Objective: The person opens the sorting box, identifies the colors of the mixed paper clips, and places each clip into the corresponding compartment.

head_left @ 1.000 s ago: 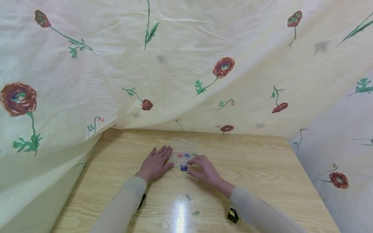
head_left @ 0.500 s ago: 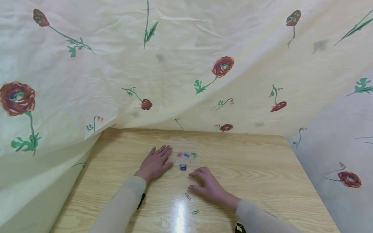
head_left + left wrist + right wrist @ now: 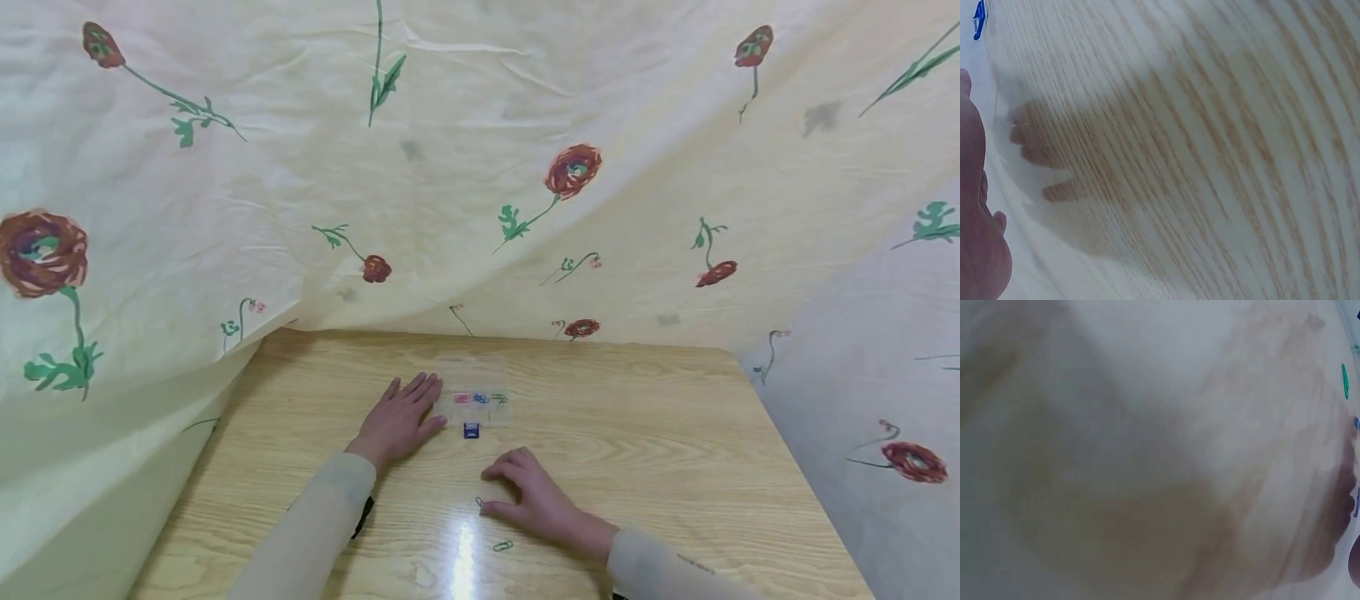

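Observation:
On the table stands a small clear plastic box (image 3: 498,420), with pink paper clips (image 3: 462,398), blue paper clips (image 3: 480,398) and green paper clips (image 3: 499,399) in separate back compartments. Its clear lid (image 3: 472,372) lies back behind it. At the front is a blue latch (image 3: 471,431). My left hand (image 3: 396,423) lies with fingers extended at the box's left side. In front of the box, my right hand (image 3: 534,498) hovers low, thumb and forefinger apart. Its thumb tip is at a loose blue paper clip (image 3: 480,502), partly hidden; contact cannot be told.
A loose green paper clip (image 3: 503,547) lies nearer the front on the wooden table (image 3: 637,417). A flowered cloth (image 3: 450,167) hangs behind the table and down both sides. A bright reflection crosses the front of the tabletop.
My right hand has withdrawn from the box's front and come down toward the loose blue paper clip. My left hand has stayed beside the box.

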Demonstrator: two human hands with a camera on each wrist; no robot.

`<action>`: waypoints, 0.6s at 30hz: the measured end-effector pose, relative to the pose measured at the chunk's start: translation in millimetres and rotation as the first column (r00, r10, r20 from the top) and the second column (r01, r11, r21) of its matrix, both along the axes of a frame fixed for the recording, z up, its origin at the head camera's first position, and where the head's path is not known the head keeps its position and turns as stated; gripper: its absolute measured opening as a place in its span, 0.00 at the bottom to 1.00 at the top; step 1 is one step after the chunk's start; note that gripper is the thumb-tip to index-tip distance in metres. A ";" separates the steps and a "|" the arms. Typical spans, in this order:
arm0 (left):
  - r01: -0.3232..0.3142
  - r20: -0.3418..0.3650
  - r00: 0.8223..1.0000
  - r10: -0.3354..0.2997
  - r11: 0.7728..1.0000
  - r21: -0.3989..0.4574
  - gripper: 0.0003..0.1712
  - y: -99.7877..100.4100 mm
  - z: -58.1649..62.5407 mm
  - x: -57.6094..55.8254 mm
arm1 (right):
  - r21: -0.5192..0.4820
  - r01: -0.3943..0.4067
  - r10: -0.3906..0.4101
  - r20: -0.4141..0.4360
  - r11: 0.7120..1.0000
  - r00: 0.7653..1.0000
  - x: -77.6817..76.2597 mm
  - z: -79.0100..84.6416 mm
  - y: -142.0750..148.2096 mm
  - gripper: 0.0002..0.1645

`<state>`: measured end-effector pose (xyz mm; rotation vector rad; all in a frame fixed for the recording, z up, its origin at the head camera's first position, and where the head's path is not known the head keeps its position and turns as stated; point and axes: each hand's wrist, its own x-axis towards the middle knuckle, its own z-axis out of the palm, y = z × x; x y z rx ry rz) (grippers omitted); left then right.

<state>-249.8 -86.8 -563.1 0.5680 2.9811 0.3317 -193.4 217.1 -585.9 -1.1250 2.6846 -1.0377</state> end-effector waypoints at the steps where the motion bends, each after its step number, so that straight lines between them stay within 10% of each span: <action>1: 0.000 0.000 1.000 0.000 1.000 -0.003 0.44 0.1 0.2 0.2 | 0.004 -0.005 0.005 -0.007 1.000 1.000 1.0 -0.8 0.0 0.25; 18: 0.006 -0.017 1.000 -0.006 1.000 0.009 0.44 -1.7 -4.5 -1.2 | 0.038 -0.074 0.077 -0.106 0.997 0.991 8.8 -3.8 -4.4 0.17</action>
